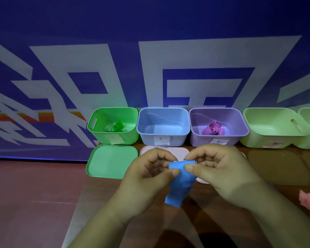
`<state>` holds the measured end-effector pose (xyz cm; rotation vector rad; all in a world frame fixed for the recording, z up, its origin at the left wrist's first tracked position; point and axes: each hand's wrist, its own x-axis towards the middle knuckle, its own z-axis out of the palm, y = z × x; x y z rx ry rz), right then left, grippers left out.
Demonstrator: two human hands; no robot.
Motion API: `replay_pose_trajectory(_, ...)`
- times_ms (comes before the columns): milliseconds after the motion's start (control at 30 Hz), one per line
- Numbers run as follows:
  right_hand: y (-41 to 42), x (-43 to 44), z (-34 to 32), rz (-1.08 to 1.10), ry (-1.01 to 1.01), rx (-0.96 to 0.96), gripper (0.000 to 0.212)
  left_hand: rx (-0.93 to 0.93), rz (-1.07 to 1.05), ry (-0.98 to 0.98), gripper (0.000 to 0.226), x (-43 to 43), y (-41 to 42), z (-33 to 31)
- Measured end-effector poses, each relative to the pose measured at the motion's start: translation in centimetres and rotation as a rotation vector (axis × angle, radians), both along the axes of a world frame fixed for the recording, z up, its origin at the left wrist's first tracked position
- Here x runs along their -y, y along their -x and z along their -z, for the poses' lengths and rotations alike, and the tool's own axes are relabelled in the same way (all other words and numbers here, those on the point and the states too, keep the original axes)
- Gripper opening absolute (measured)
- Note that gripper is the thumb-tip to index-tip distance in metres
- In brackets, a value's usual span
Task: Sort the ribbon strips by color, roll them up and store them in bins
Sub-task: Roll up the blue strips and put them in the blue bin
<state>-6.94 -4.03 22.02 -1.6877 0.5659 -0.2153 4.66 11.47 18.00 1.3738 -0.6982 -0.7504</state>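
Note:
A blue ribbon strip (178, 183) is held up between both hands, its top end curled into a small roll and its loose tail hanging down. My left hand (149, 174) pinches the strip's left edge with thumb and fingers. My right hand (217, 172) pinches the rolled top from the right. Behind them stand a green bin (97, 129) with a rolled green ribbon (117, 126) inside, a blue bin (183, 135) with nothing visible in it, and a purple bin (195, 136) with a rolled purple ribbon (213, 128).
Two light green bins (268, 140) stand further right. A green lid (111, 161), a pale pink lid (181, 153) and brown lids (279, 167) lie in front of the bins. A pink ribbon piece (308, 201) lies at the right edge. A blue patterned wall rises behind.

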Motion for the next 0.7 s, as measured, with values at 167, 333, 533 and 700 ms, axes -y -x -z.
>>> replay_pose_trajectory(167,-0.9,-1.4,-0.3,0.040,-0.042,0.030,0.018,0.095,-0.045,0.036,0.021,-1.0,-0.7,-0.4)
replay_pose_trajectory(333,-1.5,-2.3,-0.5,0.053,-0.097,0.041,0.015,0.130,-0.055,0.036,0.020,-1.8,-1.4,-0.7)
replay_pose_trajectory(533,-2.0,-2.7,-0.7,0.050,-0.219,0.032,0.013,0.175,-0.030,0.060,0.021,-2.4,-2.1,-0.9)
replay_pose_trajectory(700,-2.4,-3.1,-0.8,0.058,-0.287,0.017,0.011,0.185,-0.044,0.046,0.020,-2.7,-2.6,-1.0)
